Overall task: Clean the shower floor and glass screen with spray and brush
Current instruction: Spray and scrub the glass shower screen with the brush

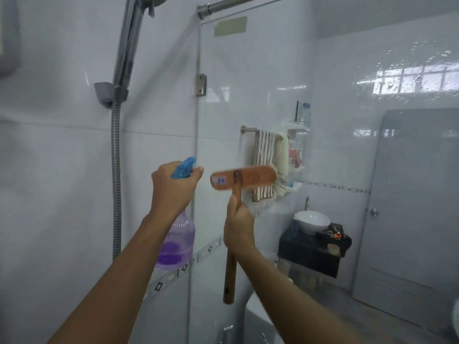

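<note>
My left hand [173, 187] grips a clear spray bottle [177, 242] holding purple liquid, its blue trigger head [183, 167] pointing right toward the glass screen [248, 95]. My right hand [239, 228] is closed around the wooden handle of a brush [244, 177]. The brush's flat orange-brown head lies horizontally at about chest height, pressed against or very near the glass, slightly blurred. The glass screen stands upright in front of me, hinged to the tiled wall on its left edge. The shower floor is out of view.
A shower hose and holder [115, 145] run down the white tiled wall at left. Through the glass I see a striped towel on a rail [265, 165], a corner shelf with bottles [296, 155], a white basin on a dark counter [311, 220] and a grey door [409, 207].
</note>
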Tool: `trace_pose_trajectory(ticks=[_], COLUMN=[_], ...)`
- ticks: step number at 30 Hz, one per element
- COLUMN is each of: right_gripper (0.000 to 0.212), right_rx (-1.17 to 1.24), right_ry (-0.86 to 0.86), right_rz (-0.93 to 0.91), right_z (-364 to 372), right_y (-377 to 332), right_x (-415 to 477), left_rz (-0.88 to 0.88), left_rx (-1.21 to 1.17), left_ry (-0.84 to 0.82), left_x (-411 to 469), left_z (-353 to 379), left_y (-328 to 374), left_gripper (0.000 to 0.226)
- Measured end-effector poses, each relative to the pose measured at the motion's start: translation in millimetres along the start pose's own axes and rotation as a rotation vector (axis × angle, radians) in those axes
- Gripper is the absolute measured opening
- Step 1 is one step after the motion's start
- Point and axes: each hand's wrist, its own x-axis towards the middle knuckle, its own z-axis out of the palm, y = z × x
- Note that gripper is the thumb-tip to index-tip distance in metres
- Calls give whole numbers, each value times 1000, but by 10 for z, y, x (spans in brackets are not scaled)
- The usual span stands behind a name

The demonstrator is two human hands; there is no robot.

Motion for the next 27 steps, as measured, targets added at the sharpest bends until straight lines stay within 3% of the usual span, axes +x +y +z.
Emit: trace_pose_trajectory(ticks=[3, 11, 13, 18, 21, 27], right_gripper=[41, 47, 48, 41, 38, 46], right_rx=[-7, -9, -30, -78, -95, 51], right_ry=[-25, 2, 3, -42, -85, 39], right_rz=[47, -73, -59, 20, 44, -116], right_z=[109, 46, 74, 169, 101, -393], right_y=[24, -1370, -1222, 29, 206, -1023], right_x=[-2, 857, 777, 61, -99, 587], left_rz=[-1, -18, -24, -40, -54, -66], left_rx=[23, 18, 11, 16, 18, -40], left_ry=[-10, -20, -31, -56, -51, -84], left_x=[-30, -16, -45, -116, -99, -89], left_z=[-3, 0, 30, 80, 98, 236], left_y=[-23, -98, -126, -173, -189, -105], left_gripper=[31, 27, 27, 25, 27, 34])
